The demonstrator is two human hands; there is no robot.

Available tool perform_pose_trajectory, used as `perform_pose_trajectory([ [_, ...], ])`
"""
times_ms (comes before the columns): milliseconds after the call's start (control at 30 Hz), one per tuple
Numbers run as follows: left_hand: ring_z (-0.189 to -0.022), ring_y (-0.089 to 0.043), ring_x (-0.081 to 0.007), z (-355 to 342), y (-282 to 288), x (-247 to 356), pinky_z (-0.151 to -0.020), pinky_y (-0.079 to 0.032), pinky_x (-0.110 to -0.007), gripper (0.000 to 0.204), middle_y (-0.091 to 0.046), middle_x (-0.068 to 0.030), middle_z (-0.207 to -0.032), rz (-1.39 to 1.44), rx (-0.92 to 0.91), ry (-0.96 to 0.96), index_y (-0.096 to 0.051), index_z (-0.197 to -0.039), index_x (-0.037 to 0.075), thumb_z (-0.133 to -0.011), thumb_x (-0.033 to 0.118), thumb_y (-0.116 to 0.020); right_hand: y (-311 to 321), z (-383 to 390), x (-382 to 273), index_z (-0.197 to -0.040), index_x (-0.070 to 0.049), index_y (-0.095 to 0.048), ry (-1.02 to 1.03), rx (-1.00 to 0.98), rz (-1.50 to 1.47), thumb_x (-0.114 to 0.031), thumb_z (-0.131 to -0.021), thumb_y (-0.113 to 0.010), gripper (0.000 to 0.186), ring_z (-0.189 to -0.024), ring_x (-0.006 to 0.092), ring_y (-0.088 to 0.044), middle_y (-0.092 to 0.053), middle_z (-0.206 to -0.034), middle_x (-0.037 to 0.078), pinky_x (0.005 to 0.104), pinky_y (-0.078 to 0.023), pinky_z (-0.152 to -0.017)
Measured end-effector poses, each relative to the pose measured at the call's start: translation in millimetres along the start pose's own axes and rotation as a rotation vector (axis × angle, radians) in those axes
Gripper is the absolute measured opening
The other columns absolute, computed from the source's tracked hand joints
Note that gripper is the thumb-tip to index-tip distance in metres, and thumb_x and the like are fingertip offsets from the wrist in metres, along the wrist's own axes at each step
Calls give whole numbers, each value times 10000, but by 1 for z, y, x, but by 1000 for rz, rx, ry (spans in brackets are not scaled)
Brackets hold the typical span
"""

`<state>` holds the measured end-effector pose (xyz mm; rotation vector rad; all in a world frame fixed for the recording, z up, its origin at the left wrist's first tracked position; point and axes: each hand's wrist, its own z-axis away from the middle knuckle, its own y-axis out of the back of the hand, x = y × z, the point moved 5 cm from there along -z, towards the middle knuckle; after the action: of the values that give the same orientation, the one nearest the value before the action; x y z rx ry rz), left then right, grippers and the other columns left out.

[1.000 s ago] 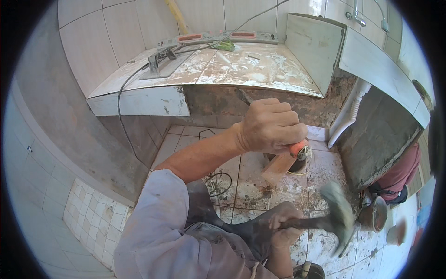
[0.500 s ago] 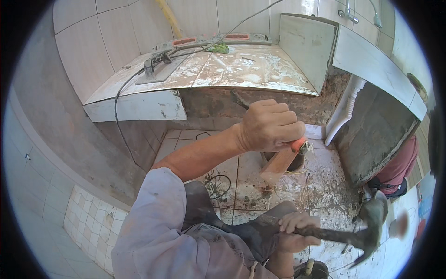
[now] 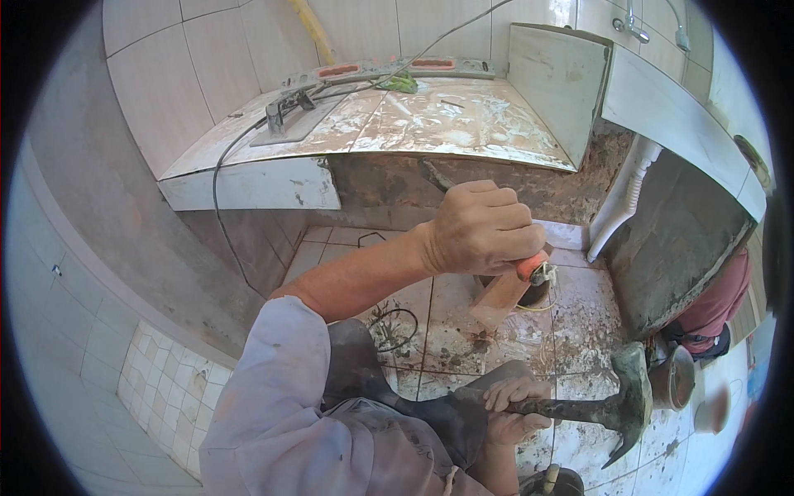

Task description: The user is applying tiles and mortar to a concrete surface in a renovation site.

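My left hand (image 3: 484,227) is closed in a fist around a chisel with an orange handle (image 3: 530,266). The chisel's dark blade (image 3: 433,175) sticks out past the far side of the fist, at the rough brown front (image 3: 372,186) of the tiled counter; whether its tip touches there, I cannot tell. Low on the right, my right hand (image 3: 514,409) wraps round the handle of a claw hammer (image 3: 630,401). The hammer's head is to the right of the hand, apart from the chisel.
A trowel (image 3: 289,124), a long level (image 3: 426,66), a green cloth (image 3: 400,83) and a cable lie on the counter. Behind my left wrist are a bucket (image 3: 538,293) and a brick-coloured piece (image 3: 499,299). Debris litters the floor tiles. Pots (image 3: 674,379) stand at right, beside a person's clothing (image 3: 715,289).
The hammer and my right hand have shifted slightly left, the head turned a little. My left hand keeps its grip on the chisel. The whole view has slid a little.
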<state>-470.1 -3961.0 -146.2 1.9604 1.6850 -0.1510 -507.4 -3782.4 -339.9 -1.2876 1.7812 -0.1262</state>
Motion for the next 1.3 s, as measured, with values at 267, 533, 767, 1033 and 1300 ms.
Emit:
perform_pose_trajectory([
  [267, -533, -523, -129, -7, 4, -6, -463, -355, -273, 188, -533, 45, -625, -24, 47, -3, -626, -719, 153, -730, 303, -738, 2, 6, 5, -880, -51, -439, -92, 9, 44, -674, -888, -414, 624, -442, 169, -470, -461, -577, 66, 300, -464, -464],
  [533, -520, -523, -135, -9, 10, -8, -457, -357, -270, 164, -547, 38, -611, -26, 125, 29, -631, -710, 151, -719, 262, -751, -8, -18, -36, -888, -53, -438, 123, -78, -15, -675, -893, -413, 622, -448, 170, -477, -474, -584, 61, 307, -465, -467],
  [767, -517, -524, -134, -15, 11, -7, -458, -359, -268, 131, -547, 38, -609, -5, 150, 41, -636, -704, 155, -714, 226, -746, 1, -24, -36, -833, -54, -440, 299, -159, 480, -642, -909, -436, 593, -429, 167, -458, -489, -604, 70, 300, -442, -434],
  [1033, -523, -451, -137, -2, 6, -6, -497, -344, -283, 217, -409, 34, -592, -61, 134, 74, -548, -709, 169, -733, 319, -704, -11, -33, -22, -847, -40, -427, 55, -108, 192, -680, -886, -420, 641, -424, 140, -428, -436, -561, 52, 269, -404, -411],
  [1300, -526, -502, -123, -6, 5, 1, -474, -347, -258, 182, -487, 45, -607, -24, 56, -40, -611, -728, 157, -764, 302, -715, 7, -10, -1, -892, -36, -414, -154, 19, 149, -694, -882, -397, 659, -432, 150, -439, -442, -575, 52, 277, -438, -453],
])
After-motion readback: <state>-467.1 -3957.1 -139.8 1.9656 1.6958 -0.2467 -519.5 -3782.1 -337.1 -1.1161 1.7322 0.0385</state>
